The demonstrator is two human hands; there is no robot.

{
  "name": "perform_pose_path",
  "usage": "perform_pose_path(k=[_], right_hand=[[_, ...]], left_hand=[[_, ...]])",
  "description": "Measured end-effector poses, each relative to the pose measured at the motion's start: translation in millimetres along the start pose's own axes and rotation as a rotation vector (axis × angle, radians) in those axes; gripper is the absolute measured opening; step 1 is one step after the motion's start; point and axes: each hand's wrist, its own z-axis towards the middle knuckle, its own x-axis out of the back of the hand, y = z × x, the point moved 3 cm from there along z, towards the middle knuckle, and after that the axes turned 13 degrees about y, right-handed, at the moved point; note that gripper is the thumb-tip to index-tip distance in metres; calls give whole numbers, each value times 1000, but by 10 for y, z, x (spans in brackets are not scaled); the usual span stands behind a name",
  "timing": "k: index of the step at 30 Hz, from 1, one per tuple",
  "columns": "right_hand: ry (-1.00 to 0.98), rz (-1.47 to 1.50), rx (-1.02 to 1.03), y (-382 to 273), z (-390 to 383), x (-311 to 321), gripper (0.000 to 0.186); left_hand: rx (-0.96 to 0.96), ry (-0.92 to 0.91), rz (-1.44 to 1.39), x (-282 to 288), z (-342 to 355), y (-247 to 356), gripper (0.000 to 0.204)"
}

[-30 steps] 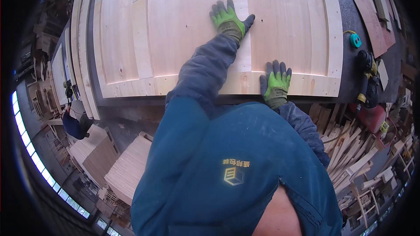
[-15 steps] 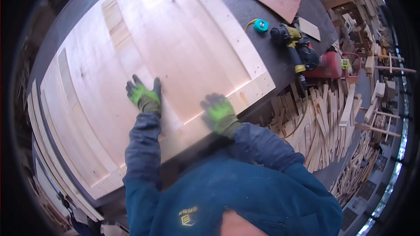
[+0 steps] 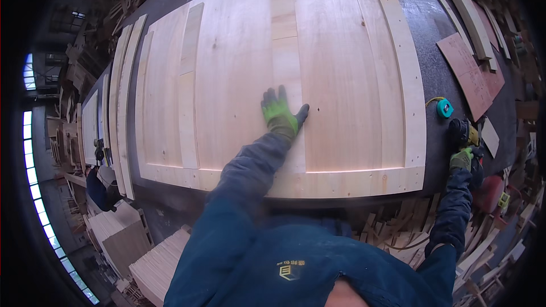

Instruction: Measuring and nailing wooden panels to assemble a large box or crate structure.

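A large pale plywood panel (image 3: pixel 244 91) with flat wooden strips along its edges and across its middle lies on the dark table. My left hand (image 3: pixel 280 115), in a green and grey glove, rests on it with fingers spread, beside the middle strip (image 3: pixel 282 11). Out to the right, my gloved right hand (image 3: pixel 461 160) is closed around the handle of a black and yellow nail gun (image 3: pixel 467 133) lying on the table. My fingers are partly hidden there. Just beyond the gun is a teal tape measure (image 3: pixel 445 108), its yellow blade slightly out.
Reddish plywood pieces (image 3: pixel 466 71) and long timber (image 3: pixel 466 11) lie on the table's right. Loose wood strips (image 3: pixel 398 222) are heaped below the near edge. Long boards (image 3: pixel 128 108) lie left of the panel. At far left another person (image 3: pixel 102 185) bends near stacked sheets (image 3: pixel 119 233).
My right hand has left the panel's near edge and gone right to the nail gun, taking hold of it. My left hand stays on the panel. The view has turned.
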Motion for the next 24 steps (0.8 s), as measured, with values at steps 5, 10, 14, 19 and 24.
perform_pose_path(k=[5, 10, 14, 19, 24], right_hand=[[-8, -50, 111, 32, 252, 296, 56], [-359, 469, 149, -29, -1146, 1838, 46], [-435, 1013, 76, -596, -2153, 3254, 43], [-722, 1168, -168, -2523, -4058, 4114, 47], [-1017, 1076, -77, -3528, -4863, 3970, 45]], left_hand=[[-2, -26, -61, -146, 3, -25, 128], [-18, 72, -87, -45, 114, -585, 130], [9, -59, -123, -143, 145, -571, 130], [-2, -45, -150, -154, 55, -651, 130], [-6, -60, -170, -81, -24, -758, 130]])
